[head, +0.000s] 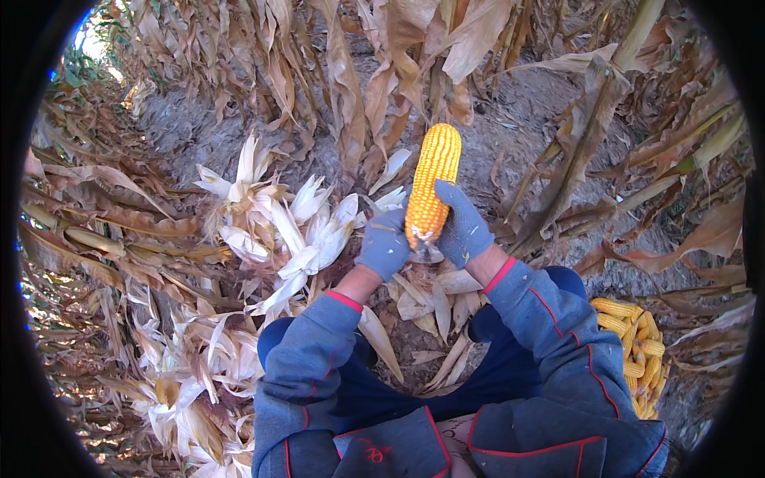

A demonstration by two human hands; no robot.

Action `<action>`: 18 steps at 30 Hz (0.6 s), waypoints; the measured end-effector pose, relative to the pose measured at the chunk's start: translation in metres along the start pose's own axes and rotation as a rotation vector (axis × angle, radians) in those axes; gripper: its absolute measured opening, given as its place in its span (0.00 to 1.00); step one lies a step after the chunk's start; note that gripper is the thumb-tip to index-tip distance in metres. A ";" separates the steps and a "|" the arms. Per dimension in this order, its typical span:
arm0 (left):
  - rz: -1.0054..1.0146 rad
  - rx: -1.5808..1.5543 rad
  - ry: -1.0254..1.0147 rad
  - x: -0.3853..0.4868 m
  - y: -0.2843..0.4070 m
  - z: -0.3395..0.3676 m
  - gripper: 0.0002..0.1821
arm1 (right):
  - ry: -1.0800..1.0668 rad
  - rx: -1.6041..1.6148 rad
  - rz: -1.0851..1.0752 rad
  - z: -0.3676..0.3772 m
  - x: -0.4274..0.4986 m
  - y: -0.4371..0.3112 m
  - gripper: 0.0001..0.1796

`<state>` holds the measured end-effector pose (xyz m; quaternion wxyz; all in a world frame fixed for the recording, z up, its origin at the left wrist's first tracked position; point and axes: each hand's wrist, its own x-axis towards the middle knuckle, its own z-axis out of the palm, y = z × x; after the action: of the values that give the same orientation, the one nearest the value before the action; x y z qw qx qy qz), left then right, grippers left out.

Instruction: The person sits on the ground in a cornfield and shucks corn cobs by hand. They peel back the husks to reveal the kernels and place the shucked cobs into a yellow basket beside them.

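Observation:
A husked ear of yellow corn (434,173) points up and away from me, its silky base end towards my body. My right hand (464,226), in a grey glove, grips its lower right side with the thumb laid over the kernels. At the lower left of the ear, my gloved left hand (384,244) is closed around its base area; those fingers are partly hidden behind it. Pale stripped husks (311,239) lie on the soil just left of my left hand. More loose husks (439,305) are on the ground below both hands, between my legs.
Several husked ears (642,352) are piled on the ground by my right side. A larger heap of husks (191,382) lies at my left. Dry corn stalks and leaves (346,89) stand ahead, with a leaning stalk (588,137) at the right. Bare soil (508,149) shows between them.

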<state>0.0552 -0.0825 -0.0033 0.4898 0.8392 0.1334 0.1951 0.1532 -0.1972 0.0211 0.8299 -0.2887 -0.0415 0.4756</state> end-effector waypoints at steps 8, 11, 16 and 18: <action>-0.004 0.630 0.251 0.018 -0.066 -0.105 0.10 | 0.211 -0.138 -0.180 -0.034 0.015 -0.022 0.21; -0.465 0.223 0.613 0.014 -0.087 -0.181 0.20 | 0.339 -0.553 -0.224 -0.050 0.016 -0.041 0.20; -0.815 0.720 0.448 -0.013 -0.116 -0.215 0.38 | 0.221 -1.810 -0.366 -0.048 0.009 -0.079 0.33; -0.887 0.553 0.180 -0.015 -0.119 -0.214 0.28 | 0.153 -2.108 -0.478 -0.042 0.001 -0.093 0.31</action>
<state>-0.0595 0.1337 -0.0152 0.2723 0.7799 0.5636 -0.0023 0.2393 -0.2507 0.0346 0.2355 -0.8702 -0.4328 0.0074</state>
